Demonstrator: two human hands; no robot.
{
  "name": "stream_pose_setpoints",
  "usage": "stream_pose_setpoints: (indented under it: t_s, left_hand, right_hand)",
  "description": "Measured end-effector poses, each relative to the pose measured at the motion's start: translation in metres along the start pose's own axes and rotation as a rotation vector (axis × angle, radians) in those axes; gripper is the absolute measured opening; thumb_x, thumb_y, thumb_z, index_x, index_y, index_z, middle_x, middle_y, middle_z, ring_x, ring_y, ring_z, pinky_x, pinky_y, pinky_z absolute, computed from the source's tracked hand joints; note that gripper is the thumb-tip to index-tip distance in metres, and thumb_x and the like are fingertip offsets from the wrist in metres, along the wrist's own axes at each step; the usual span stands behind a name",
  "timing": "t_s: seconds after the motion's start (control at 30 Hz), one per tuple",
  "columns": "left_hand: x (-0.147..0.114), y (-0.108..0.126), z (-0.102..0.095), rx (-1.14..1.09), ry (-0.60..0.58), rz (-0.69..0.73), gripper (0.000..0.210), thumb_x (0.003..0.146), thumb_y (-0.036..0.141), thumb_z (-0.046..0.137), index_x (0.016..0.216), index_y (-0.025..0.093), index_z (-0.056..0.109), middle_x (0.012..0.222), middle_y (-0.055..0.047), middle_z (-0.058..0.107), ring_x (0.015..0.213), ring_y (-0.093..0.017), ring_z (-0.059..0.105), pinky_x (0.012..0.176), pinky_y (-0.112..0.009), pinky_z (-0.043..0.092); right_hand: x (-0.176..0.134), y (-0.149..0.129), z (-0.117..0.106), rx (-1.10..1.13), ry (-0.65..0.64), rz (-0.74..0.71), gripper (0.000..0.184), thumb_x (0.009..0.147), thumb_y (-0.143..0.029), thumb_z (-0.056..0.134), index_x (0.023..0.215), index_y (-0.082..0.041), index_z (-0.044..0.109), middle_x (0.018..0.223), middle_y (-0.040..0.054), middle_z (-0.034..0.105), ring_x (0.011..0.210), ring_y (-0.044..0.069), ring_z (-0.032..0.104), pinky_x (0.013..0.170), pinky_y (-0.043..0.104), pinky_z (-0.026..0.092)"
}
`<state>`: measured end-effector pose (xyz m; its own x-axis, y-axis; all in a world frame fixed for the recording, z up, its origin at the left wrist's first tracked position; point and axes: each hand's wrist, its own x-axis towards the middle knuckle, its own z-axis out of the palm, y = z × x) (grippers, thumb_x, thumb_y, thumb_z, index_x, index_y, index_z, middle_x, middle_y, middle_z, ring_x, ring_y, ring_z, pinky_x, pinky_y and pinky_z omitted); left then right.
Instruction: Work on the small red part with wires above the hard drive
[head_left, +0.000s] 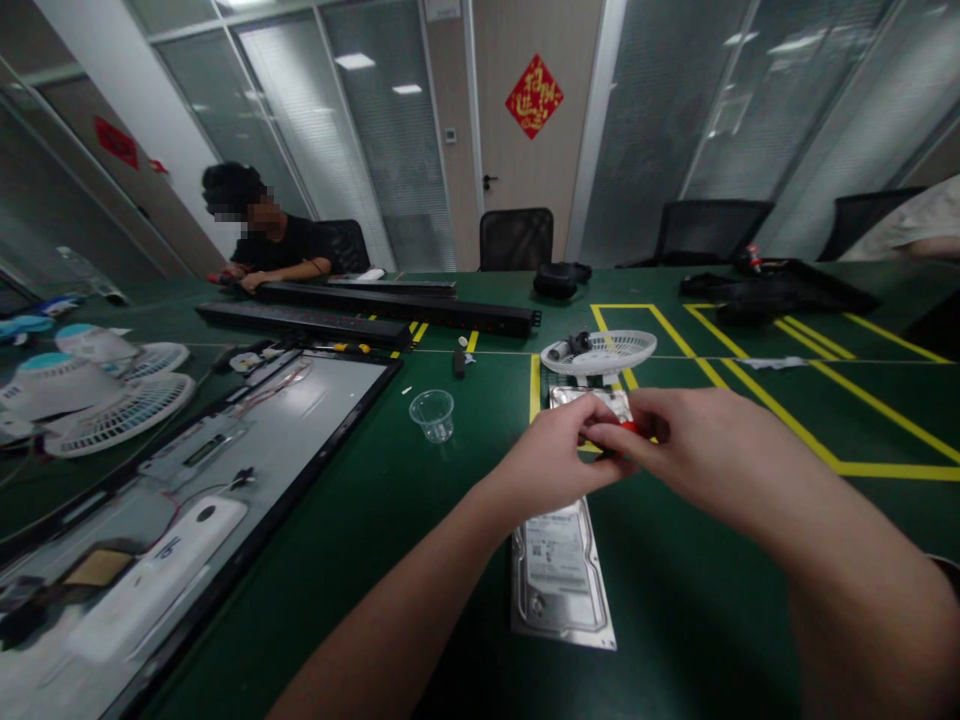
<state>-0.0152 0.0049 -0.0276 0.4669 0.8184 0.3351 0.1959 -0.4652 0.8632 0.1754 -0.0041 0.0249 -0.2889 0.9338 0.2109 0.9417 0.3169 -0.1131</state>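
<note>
My left hand (559, 445) and my right hand (686, 425) meet above the table, fingers closed and pressed together. A small orange-red piece (628, 427) shows between the fingers of my right hand; its kind is hidden. What my left fingers pinch, if anything, is also hidden. Below them lies a silver hard drive cover (566, 580) with a printed label, flat on the table. Just behind my hands is another shiny metal part (581, 395), partly covered by them. Beyond it stands a white round grille (637, 350) with dark small parts in it.
A clear plastic cup (433, 412) stands left of my hands. An opened flat panel (330, 385) fills the left side, with white fan parts (124, 400) beside it. Long black bars (450, 308) lie farther back, near a seated person (274, 240). Yellow tape (892, 468) marks the green table.
</note>
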Motion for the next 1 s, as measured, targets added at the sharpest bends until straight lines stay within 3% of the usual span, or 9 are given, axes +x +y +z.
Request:
stream_pose_setpoints:
  t_s: [0.17,0.3,0.37,0.47,0.57,0.67,0.83,1.0]
  left_hand:
    - [0.000,0.003,-0.001,-0.004,0.015,-0.029,0.015,0.089,0.018,0.079,0.100,0.017,0.069,0.102,-0.005,0.077,0.095,-0.019,0.072,0.085,-0.031,0.055]
    - [0.001,0.000,-0.001,-0.083,-0.005,-0.073,0.024,0.093,0.017,0.078,0.116,0.016,0.071,0.115,-0.011,0.081,0.106,-0.023,0.077,0.098,-0.039,0.060]
    - [0.001,-0.003,0.000,-0.133,-0.012,-0.077,0.036,0.093,0.015,0.078,0.127,0.016,0.067,0.124,-0.014,0.080,0.114,-0.026,0.078,0.103,-0.043,0.060]
    - [0.001,-0.007,0.000,-0.163,-0.020,-0.074,0.042,0.095,0.013,0.076,0.134,0.018,0.062,0.129,-0.015,0.079,0.119,-0.028,0.077,0.106,-0.046,0.059]
    - [0.001,-0.007,0.000,-0.137,-0.027,-0.043,0.038,0.095,0.018,0.078,0.131,0.018,0.064,0.129,-0.015,0.078,0.118,-0.027,0.077,0.105,-0.044,0.060]
    - [0.000,-0.005,0.000,-0.095,-0.020,-0.015,0.036,0.091,0.021,0.083,0.122,0.018,0.066,0.126,-0.013,0.078,0.114,-0.026,0.076,0.100,-0.040,0.060]
    - [0.001,-0.002,-0.001,0.011,-0.016,0.001,0.027,0.089,0.026,0.084,0.108,0.019,0.066,0.112,-0.007,0.077,0.102,-0.022,0.072,0.090,-0.034,0.056]
    - [0.000,-0.002,-0.002,-0.015,-0.017,-0.002,0.019,0.091,0.019,0.077,0.106,0.019,0.065,0.106,-0.006,0.076,0.098,-0.020,0.072,0.086,-0.032,0.055]
  right_hand:
    - [-0.003,0.002,-0.004,0.047,0.023,-0.022,0.038,0.097,-0.062,0.073,0.091,-0.025,0.076,0.079,0.0081,0.075,0.067,0.027,0.066,0.059,0.036,0.038]
    - [-0.006,0.009,-0.005,0.211,0.078,-0.213,0.022,0.100,-0.035,0.069,0.117,-0.023,0.079,0.103,0.0106,0.081,0.084,0.029,0.075,0.072,0.039,0.053]
    - [-0.005,0.011,-0.004,0.248,0.072,-0.297,0.032,0.101,-0.019,0.058,0.123,-0.023,0.080,0.115,0.0126,0.082,0.095,0.030,0.078,0.082,0.042,0.057]
    - [-0.004,0.011,-0.002,0.242,0.077,-0.316,0.039,0.101,-0.012,0.051,0.123,-0.022,0.081,0.116,0.0140,0.082,0.099,0.031,0.078,0.086,0.044,0.057]
    - [-0.003,0.011,-0.001,0.205,0.071,-0.269,0.027,0.100,-0.016,0.057,0.111,-0.020,0.081,0.103,0.0126,0.081,0.088,0.028,0.076,0.076,0.039,0.053]
    - [-0.003,0.010,-0.001,0.152,0.037,-0.188,0.018,0.104,-0.031,0.063,0.101,-0.022,0.078,0.088,0.0095,0.079,0.074,0.026,0.070,0.065,0.035,0.044]
    - [-0.001,0.001,-0.002,0.033,0.001,-0.043,0.036,0.103,-0.057,0.066,0.094,-0.024,0.078,0.082,0.0085,0.076,0.067,0.025,0.066,0.060,0.036,0.037]
    - [-0.002,0.000,-0.003,0.012,0.002,-0.019,0.036,0.097,-0.061,0.072,0.094,-0.025,0.077,0.080,0.0082,0.076,0.069,0.028,0.067,0.060,0.037,0.039]
